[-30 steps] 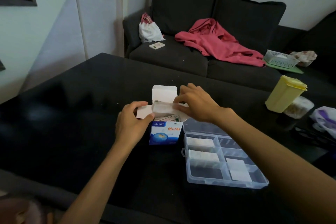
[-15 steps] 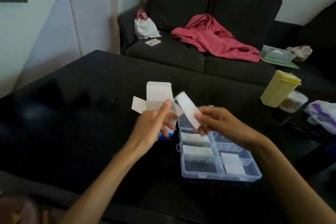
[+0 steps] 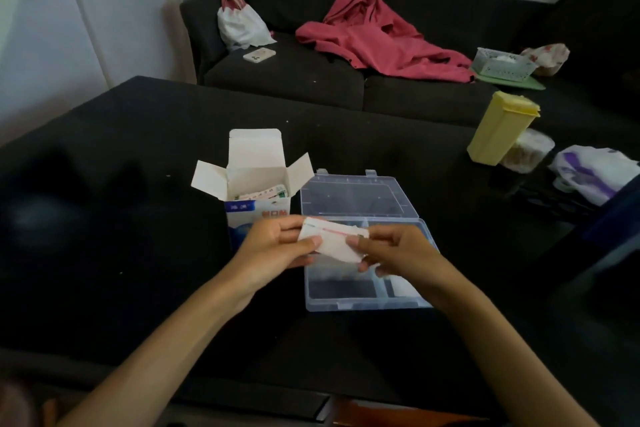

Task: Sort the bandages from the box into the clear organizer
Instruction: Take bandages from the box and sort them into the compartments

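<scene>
A white and blue bandage box (image 3: 257,199) stands open on the black table, flaps up, with more bandages showing inside. To its right lies the clear organizer (image 3: 360,302), its lid folded back. Above the organizer both hands hold a small stack of white bandages (image 3: 334,241) with a red line. My left hand (image 3: 277,246) pinches the stack's left end. My right hand (image 3: 394,253) pinches its right end. White bandages in the organizer's compartments are partly hidden by my hands.
A yellow lidded container (image 3: 500,126) and a round clear tub (image 3: 526,151) stand at the table's right, beside a white and purple bag (image 3: 588,173). Behind the table is a dark sofa (image 3: 311,73) with a pink garment, a white bag, a phone and a basket.
The right hand lifted a stack of bandages out of the box and brought it over the organizer. The left hand left the box and now pinches the stack too.
</scene>
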